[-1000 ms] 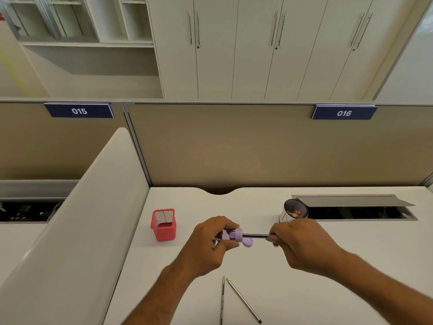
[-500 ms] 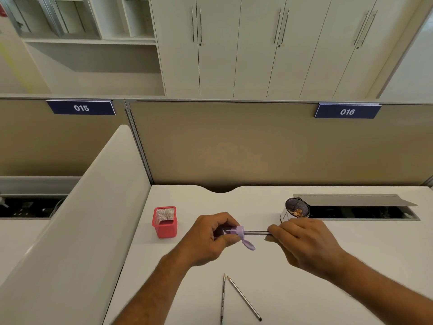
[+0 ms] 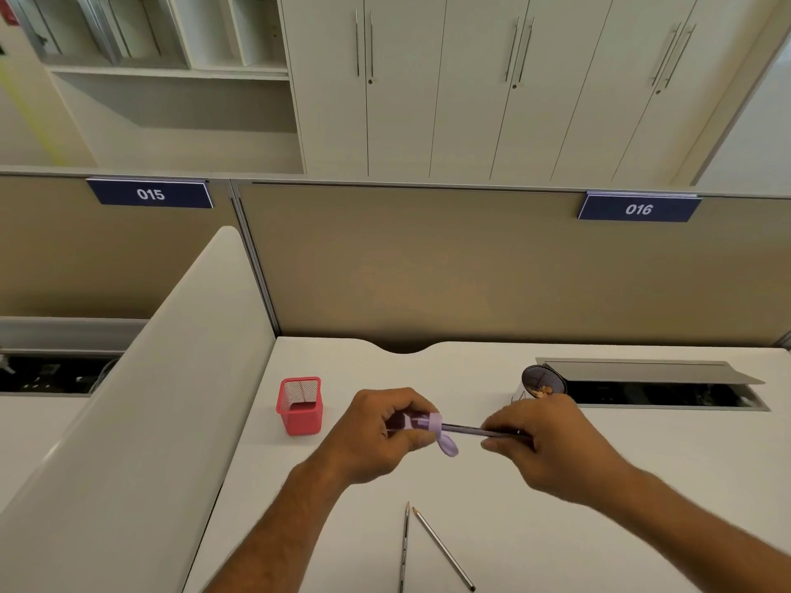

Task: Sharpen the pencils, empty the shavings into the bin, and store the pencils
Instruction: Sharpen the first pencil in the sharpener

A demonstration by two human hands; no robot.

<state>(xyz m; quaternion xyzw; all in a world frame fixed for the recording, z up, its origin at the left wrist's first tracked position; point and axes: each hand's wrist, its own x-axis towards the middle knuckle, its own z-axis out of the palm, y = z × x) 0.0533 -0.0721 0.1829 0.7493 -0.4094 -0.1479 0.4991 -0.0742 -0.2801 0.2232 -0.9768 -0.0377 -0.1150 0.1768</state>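
Above the white desk [image 3: 642, 455], my left hand [image 3: 376, 434] grips a purple sharpener [image 3: 428, 423] whose lid flap hangs down. A dark pencil [image 3: 468, 431] is pushed into it from the right, and my right hand [image 3: 543, 442] pinches that pencil's shaft. Two more pencils [image 3: 428, 545] lie on the desk near the front edge, their tips close together. A red mesh pencil holder [image 3: 299, 406] stands to the left of my hands. A small black mesh bin [image 3: 542, 380] with shavings inside sits behind my right hand, partly hidden by it.
An open cable tray [image 3: 659, 391] with a raised grey flap runs along the back right of the desk. A tan partition wall [image 3: 428, 271] closes the back, and a white divider [image 3: 171, 400] slopes along the left side.
The sharpener's lid flap has swung down to hang below it. Both hands stay on the sharpener and pencil with only slight shifts; the camera tilted a little.
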